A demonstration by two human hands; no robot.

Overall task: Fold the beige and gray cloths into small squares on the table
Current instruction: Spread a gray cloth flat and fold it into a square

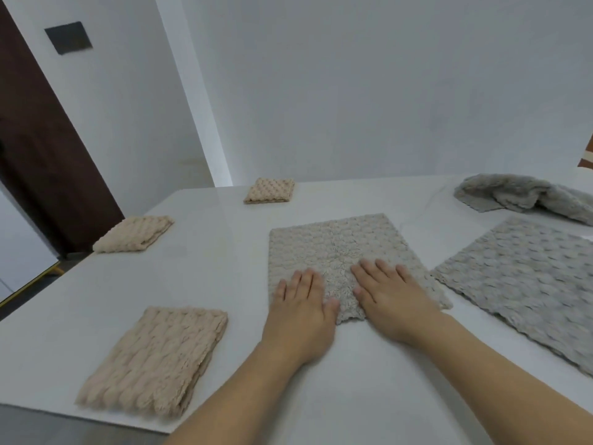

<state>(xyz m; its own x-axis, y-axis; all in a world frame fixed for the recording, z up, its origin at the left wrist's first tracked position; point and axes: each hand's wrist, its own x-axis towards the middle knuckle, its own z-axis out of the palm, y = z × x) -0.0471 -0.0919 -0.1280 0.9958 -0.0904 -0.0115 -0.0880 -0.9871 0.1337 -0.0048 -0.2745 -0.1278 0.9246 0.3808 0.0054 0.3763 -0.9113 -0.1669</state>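
A light gray textured cloth (340,245) lies flat in the middle of the white table (224,252). My left hand (301,313) and my right hand (391,297) press flat on its near edge, fingers straight. Three folded beige cloths lie to the left: one near the front (157,358), one at the left edge (134,234), one at the back (269,190). A second gray cloth (519,284) lies spread flat on the right. A crumpled gray cloth (526,194) sits at the back right.
White walls stand behind the table. A dark brown door (41,155) is at the far left. The table's front left edge (96,415) runs close to the nearest beige cloth.
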